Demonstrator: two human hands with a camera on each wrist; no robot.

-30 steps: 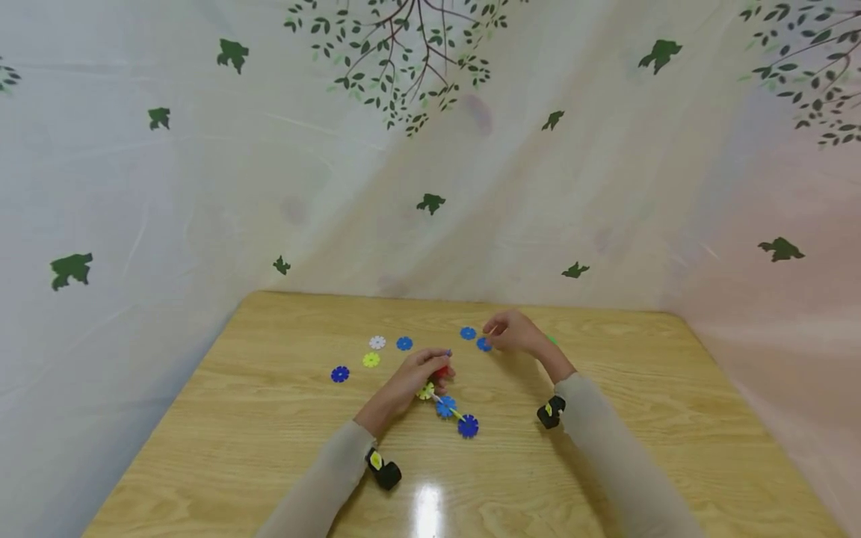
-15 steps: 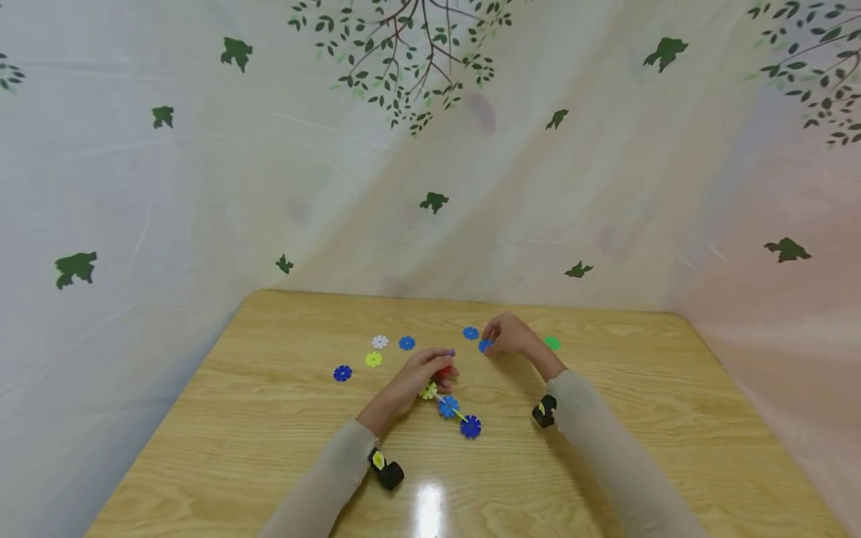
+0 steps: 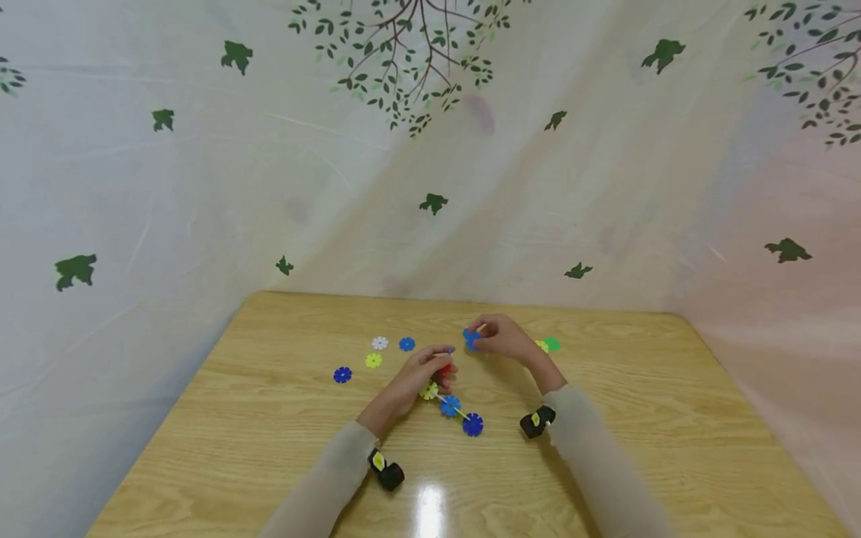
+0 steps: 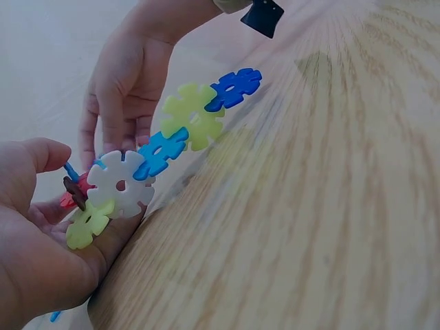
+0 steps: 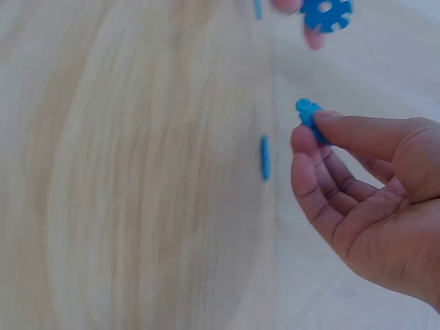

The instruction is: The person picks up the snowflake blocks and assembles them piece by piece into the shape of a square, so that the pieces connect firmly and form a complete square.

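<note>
Disc (image 5: 307, 113) beyond chain (image 3: 450, 406), right of its held end.
I see right fingers (image 5: 364, 134) pinching disc, left fingers (image 4: 48, 152) clamped on chain, which slants nearer and right.

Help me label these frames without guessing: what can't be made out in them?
Red disc: head view, largely covered by the left hand.
Yellow disc beside the green disc: head view, partly behind the right forearm.
How the chain interlocks: head view, too small.
Brown piece: left wrist view, nearly edge-on, face unseen.
Top blue disc: right wrist view, cut off by the upper edge.
</note>
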